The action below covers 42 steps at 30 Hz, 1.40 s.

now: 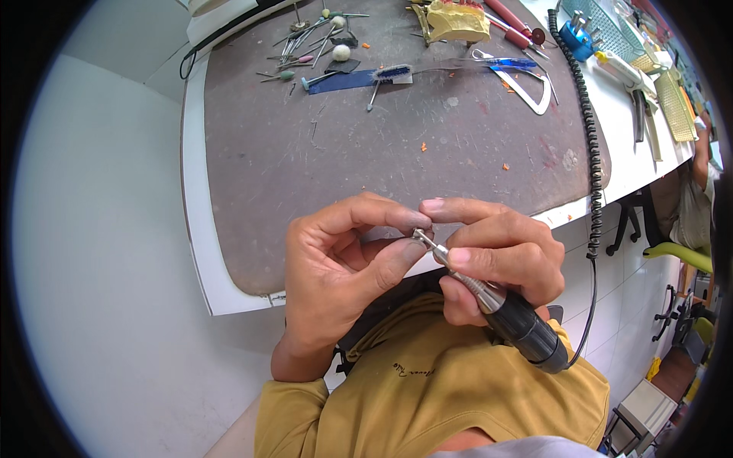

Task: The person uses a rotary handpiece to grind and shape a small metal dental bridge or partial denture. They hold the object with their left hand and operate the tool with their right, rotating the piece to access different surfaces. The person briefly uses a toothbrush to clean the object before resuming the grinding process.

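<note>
My left hand (328,256) pinches a small metallic piece (419,233) between thumb and index fingertip, just past the table's near edge. The fingertips are smudged grey and cover most of the piece, so its exact shape is hidden. In my right hand (508,256) is a rotary handpiece (528,330) with a black body and silver nose, held like a pen. Its thin tip meets the small piece or lies right against it. The right index fingertip rests close by the left one.
Loose rotary burs (305,46), a toothbrush (393,73), a white-and-silver caliper gauge (527,91) and a yellowish dental cast (456,21) lie at the back of the brown mat (343,153). The handpiece's coiled cord (593,153) hangs over the right edge. Another person sits far right.
</note>
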Tool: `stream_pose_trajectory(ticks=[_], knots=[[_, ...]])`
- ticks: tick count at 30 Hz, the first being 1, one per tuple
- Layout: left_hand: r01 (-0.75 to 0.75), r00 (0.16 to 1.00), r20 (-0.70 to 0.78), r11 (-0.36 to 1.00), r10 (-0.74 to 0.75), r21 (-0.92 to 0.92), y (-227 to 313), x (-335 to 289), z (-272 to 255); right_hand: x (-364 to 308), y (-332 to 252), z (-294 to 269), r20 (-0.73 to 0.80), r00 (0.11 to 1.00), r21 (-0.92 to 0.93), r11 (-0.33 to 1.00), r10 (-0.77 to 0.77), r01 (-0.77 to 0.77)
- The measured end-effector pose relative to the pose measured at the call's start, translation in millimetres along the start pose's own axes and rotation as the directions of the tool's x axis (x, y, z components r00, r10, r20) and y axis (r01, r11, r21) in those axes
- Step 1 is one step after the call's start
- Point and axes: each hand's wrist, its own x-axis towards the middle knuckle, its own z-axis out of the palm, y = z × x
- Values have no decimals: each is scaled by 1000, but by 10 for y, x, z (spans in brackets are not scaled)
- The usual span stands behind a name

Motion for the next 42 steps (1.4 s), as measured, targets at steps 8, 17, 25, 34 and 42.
stream_pose_trajectory(ticks=[8, 17, 25, 34, 42], knots=[[-8, 1000, 2, 1000, 8, 7, -8, -10, -10, 13, 43, -16, 53, 995, 6, 996, -87, 86], [44, 994, -101, 997, -38, 59, 27, -4, 59, -10, -4, 1, -7, 1000, 2, 1000, 17, -17], [-24, 1000, -5, 1000, 24, -14, -14, -2, 5, -11, 4, 10, 6, 1000, 5, 1000, -24, 24], [23, 996, -90, 997, -17, 71, 11, -5, 60, 3, 52, -8, 35, 995, -16, 996, -92, 93], [16, 1000, -16, 999, -17, -36, 2, -17, 10, -1, -30, 9, -2, 1000, -25, 1000, 6, -6]])
